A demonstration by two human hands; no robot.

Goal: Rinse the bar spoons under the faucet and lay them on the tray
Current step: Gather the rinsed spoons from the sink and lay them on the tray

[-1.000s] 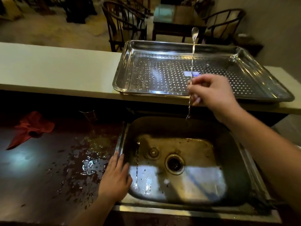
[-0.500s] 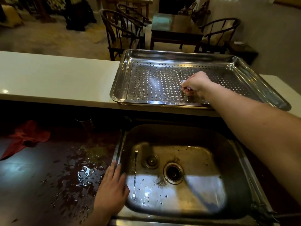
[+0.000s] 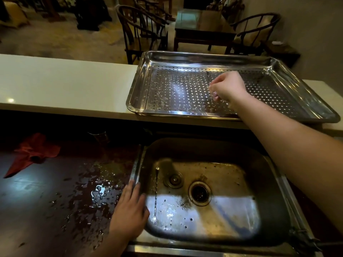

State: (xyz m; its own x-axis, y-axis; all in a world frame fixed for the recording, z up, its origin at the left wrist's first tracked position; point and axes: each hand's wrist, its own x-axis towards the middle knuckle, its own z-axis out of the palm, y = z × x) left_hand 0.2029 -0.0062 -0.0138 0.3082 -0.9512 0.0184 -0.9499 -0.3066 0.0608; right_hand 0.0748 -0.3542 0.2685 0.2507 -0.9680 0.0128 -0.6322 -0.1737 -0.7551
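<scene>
The bar spoon (image 3: 156, 195) is lying lengthwise along the sink's (image 3: 274, 191) left wall, fork end nearest, just beside the left hand (image 3: 130, 214), which is resting flat and spread. The right hand (image 3: 227, 87) is hovering over the perforated tray (image 3: 167, 86), fingers pinched on another thin spoon.

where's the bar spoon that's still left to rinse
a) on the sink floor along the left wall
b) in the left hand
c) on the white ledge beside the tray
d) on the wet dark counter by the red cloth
a: the bar spoon lies on the floor of the sink along its left wall, fork end toward the camera, while the left hand rests flat on the sink's left rim, holding nothing.
</scene>
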